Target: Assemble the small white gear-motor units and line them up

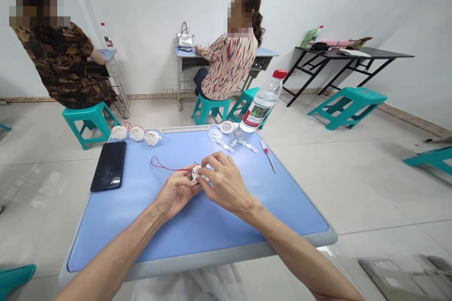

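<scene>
My left hand (178,192) holds a small round white case (196,174) with a red wire loop (165,168) trailing left over the desk. The fingers of my right hand (226,182) are pinched down onto the case from the right and cover part of it; any small piece between them is hidden. Ahead of the hands lie several small white round pieces (226,146) and a clear round cover (215,134). Beside them sits another round white case (226,126). A screwdriver (268,156) with a red and white handle is to the right.
Three round white cases with red wires, one the middle case (136,133), stand at the desk's (176,240) far left. A black phone (108,166) lies nearer. A water bottle (263,103) stands at the far right corner. Two people sit at desks ahead; teal stools (348,103) stand around.
</scene>
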Demonstrator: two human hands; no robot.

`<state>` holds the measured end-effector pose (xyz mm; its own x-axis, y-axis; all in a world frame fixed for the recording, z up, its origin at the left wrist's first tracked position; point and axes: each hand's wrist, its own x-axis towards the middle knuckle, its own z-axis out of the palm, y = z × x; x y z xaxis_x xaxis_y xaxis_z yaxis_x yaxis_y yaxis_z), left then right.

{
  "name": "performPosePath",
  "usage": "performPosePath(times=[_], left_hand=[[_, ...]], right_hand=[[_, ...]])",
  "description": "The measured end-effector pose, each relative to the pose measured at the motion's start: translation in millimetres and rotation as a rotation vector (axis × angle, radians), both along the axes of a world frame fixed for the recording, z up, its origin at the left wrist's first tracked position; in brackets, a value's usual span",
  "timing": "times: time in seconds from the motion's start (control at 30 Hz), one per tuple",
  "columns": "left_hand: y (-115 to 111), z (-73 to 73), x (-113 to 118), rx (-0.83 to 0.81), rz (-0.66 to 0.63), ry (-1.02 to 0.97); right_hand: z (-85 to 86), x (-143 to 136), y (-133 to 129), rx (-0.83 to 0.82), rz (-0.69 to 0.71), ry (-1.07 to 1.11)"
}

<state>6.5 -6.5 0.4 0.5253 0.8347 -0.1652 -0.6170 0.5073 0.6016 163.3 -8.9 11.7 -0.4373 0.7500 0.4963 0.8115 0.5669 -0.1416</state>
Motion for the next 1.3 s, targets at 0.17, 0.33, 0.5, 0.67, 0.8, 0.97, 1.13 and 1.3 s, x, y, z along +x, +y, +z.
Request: performPosePath(times=[0.17, 0.33, 0.5, 0.67, 0.8, 0.97, 1.13, 1.3], left_hand=[[-0.2, 0.8, 0.2, -0.011, 0.003, -0.018], [-0.9, 1.6, 0.2, -0.003, -0.001, -0.016], [-1.8, 3.8, 0.7, -0.003, 0.005, -0.015], [-2.1, 5.0, 0.6, -0.025, 0.015, -0.014], [-1.8, 4.4, 0.2, -0.028, 0.022, -0.028], [-0.5, 1.1, -0.1, -0.022, 0.021, -0.044], [1.6, -2.0, -2.1, -0.004, 0.005, -0.053], [2.2, -0.9, -3.6, -0.028, 0.015, -0.039]], right_hand=[[-0.4, -1.7, 0.6, -0.015, 0.003, -0.015], [-2.1, -2.7, 0.2, -0.022, -0.005, -0.016], [-5.3, -3.2, 1.2, -0.017, -0.003, 0.020], [-5.9, -2.6, 2.9, -0.028, 0.019, 0.036], [-6.4, -2.0, 4.0, -0.035, 0.030, 0.044], [-5.7, -0.4, 4.5, -0.061, 0.053, 0.054], [0.3, 6.1, 6.1, -0.114, 0.109, 0.187], [3.5, 17.2, 15.7, -0.157, 0.086, 0.328]])
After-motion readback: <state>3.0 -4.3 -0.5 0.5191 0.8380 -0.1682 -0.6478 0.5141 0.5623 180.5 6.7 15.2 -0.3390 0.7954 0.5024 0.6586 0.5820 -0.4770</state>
